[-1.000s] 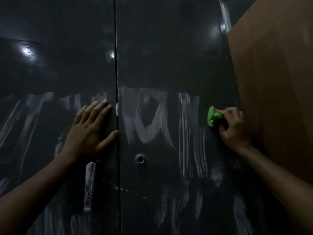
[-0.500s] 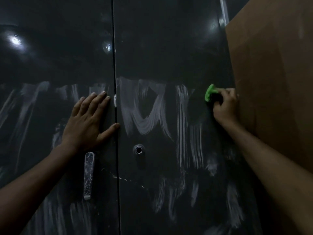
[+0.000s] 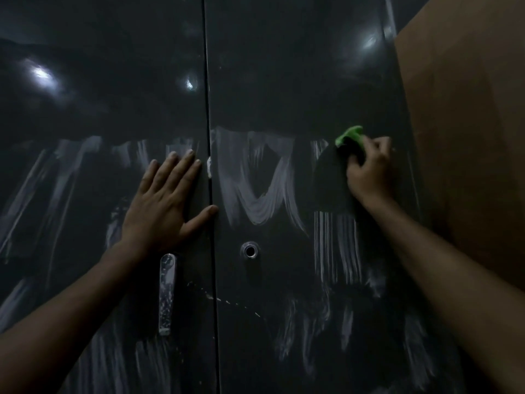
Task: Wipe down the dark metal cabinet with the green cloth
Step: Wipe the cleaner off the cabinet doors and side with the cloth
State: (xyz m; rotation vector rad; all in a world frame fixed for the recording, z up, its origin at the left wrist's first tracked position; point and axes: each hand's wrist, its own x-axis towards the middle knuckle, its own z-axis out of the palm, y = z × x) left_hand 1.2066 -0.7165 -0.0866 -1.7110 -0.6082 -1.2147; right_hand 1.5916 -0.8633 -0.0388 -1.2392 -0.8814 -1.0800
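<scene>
The dark metal cabinet (image 3: 284, 81) fills the view, its two doors meeting at a vertical seam in the middle. White dusty streaks cover the lower half of both doors. My left hand (image 3: 164, 203) lies flat on the left door beside the seam, fingers straight and spread. My right hand (image 3: 369, 169) grips the bunched green cloth (image 3: 350, 136) and presses it against the right door near its right edge. A dark wiped patch sits just left of that hand. Most of the cloth is hidden inside the fist.
A metal handle (image 3: 167, 294) is mounted on the left door below my left hand. A round keyhole (image 3: 250, 250) sits on the right door. A brown board (image 3: 468, 137) stands close against the cabinet's right side.
My right hand has carried the cloth up the right door and then leftward, wiping away the top of the white streaks there. The left hand has stayed pressed flat.
</scene>
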